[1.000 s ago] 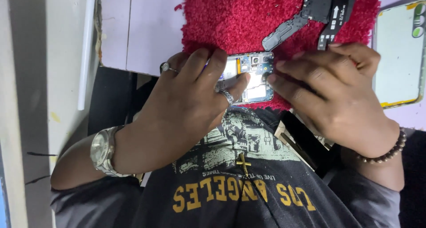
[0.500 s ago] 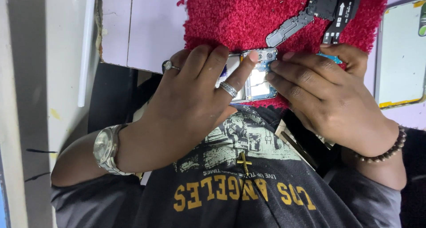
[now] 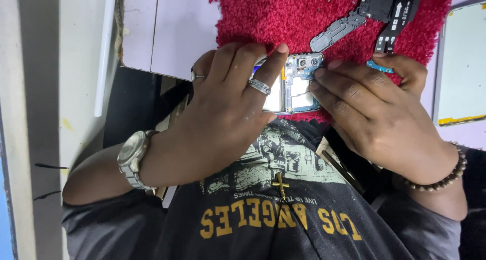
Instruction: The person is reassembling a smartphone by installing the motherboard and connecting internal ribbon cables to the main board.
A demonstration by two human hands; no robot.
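Note:
An opened phone [image 3: 299,85], its circuit board and camera modules exposed, is held just above the near edge of a red fluffy mat [image 3: 298,17]. My left hand [image 3: 228,113], with rings and a silver wristwatch, grips the phone's left half, its fingers lying across it. My right hand [image 3: 379,113], with a bead bracelet, has its fingertips pressed on the phone's right edge. A small blue piece [image 3: 379,66] shows at the top of that hand. Most of the phone's body is hidden under my fingers.
Dark phone parts, a grey bracket [image 3: 336,33] and a flex cable [image 3: 400,22], lie on the mat at upper right. A flat panel with a yellow edge [image 3: 463,67] rests to the right. The lilac tabletop [image 3: 167,27] extends left; my dark printed shirt fills the bottom.
Both hands and the phone have shifted slightly right and up over the mat. My right fingertips have closed in on the phone's right edge, and the blue piece now shows.

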